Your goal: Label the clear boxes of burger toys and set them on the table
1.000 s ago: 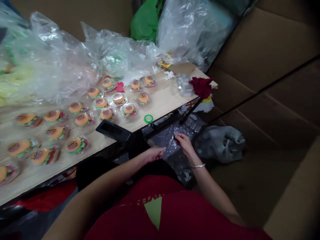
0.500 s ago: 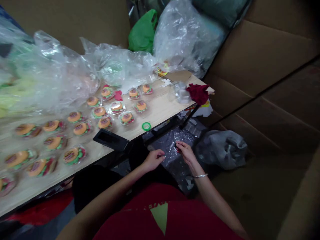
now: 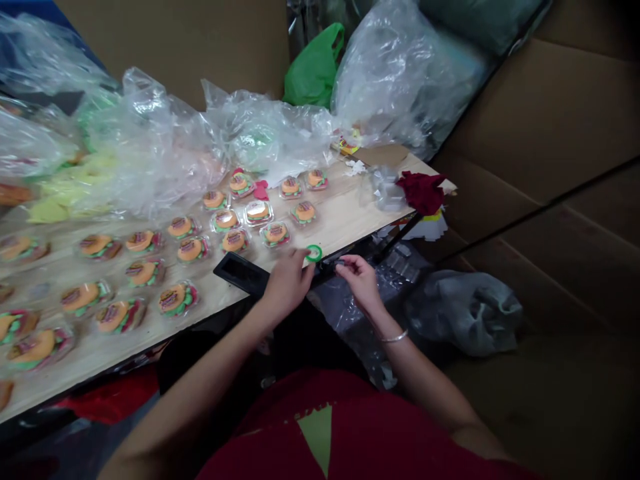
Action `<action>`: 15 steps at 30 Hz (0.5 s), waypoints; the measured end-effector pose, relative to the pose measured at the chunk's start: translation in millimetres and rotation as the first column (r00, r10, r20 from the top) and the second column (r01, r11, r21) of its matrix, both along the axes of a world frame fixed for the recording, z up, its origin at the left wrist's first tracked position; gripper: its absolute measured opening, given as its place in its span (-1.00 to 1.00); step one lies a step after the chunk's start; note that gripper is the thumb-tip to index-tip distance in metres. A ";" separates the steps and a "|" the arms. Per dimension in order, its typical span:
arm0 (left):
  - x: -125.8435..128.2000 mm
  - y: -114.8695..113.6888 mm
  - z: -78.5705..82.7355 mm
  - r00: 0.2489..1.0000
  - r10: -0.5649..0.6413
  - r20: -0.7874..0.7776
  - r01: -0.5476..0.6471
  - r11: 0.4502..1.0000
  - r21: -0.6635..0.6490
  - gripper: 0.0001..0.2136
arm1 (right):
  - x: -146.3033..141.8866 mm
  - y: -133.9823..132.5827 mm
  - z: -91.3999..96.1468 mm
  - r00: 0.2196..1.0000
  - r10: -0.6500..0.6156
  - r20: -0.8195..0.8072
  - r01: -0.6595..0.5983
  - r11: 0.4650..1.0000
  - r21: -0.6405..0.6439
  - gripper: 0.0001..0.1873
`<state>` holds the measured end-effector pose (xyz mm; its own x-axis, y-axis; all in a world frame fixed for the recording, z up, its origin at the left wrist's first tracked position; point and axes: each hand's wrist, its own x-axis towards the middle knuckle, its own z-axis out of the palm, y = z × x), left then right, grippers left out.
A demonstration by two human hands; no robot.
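Note:
My left hand is at the table's front edge, its fingers curled against the near left side of a roll of green tape. The fingertips are partly hidden there. To the right, just off the edge, my right hand pinches a small dark thing between thumb and fingers; its kind is too small to make out. Beside my left hand, a black shallow tray-like object lies across the edge. Several toy burgers in clear plastic packs stand on the wooden table.
Large clear plastic bags are heaped along the back of the table, with a green bag behind. Clear plastic containers and a dark red cloth lie at the right end. A grey bag stands on the floor.
My left hand has moved forward and up from over my lap to the green tape at the table edge. My right hand has risen slightly toward the edge. The view has shifted left.

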<state>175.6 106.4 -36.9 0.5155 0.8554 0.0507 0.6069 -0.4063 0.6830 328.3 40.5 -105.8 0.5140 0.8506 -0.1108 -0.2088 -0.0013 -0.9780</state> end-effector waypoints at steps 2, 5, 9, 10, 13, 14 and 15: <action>20.7 36.3 -3.4 0.978 -0.012 -0.210 0.013 1.000 0.002 -0.84 | 9.5 2.1 -8.6 0.988 -0.073 -0.138 0.068 0.997 -0.042 -0.64; 44.4 77.1 -17.3 0.971 -0.065 -0.230 0.053 0.997 -0.054 -0.90 | 14.2 -1.4 -16.3 0.974 -0.117 -0.196 0.101 0.991 -0.086 -0.62; 44.9 80.5 -25.6 0.979 -0.164 -0.118 0.155 0.984 -0.081 -0.88 | 12.4 -9.5 -14.8 0.960 -0.129 -0.249 0.104 0.988 -0.112 -0.62; 40.1 73.3 -23.5 0.978 -0.186 -0.090 0.180 0.981 -0.077 -0.87 | 11.6 -10.6 -10.5 0.957 -0.129 -0.260 0.104 0.988 -0.110 -0.62; 20.7 41.9 -11.3 0.969 -0.184 0.165 0.208 0.967 -0.144 -0.84 | 7.3 -11.3 13.6 0.948 -0.075 -0.309 0.058 0.996 -0.063 -0.63; 14.3 30.6 -6.8 0.921 -0.119 0.370 0.217 0.947 -0.235 -0.85 | 4.7 -11.0 24.1 0.945 -0.032 -0.326 0.026 0.999 -0.024 -0.63; 8.5 19.9 -2.9 0.851 -0.032 0.524 0.234 0.917 -0.324 -0.85 | 1.4 -10.5 34.8 0.941 0.020 -0.338 -0.013 1.000 0.024 -0.65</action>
<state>184.1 126.3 -39.7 0.6151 0.7878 0.0332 0.1002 -0.1198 0.9877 329.7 30.0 -71.0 0.4354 0.8627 -0.2574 -0.5274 0.0127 -0.8495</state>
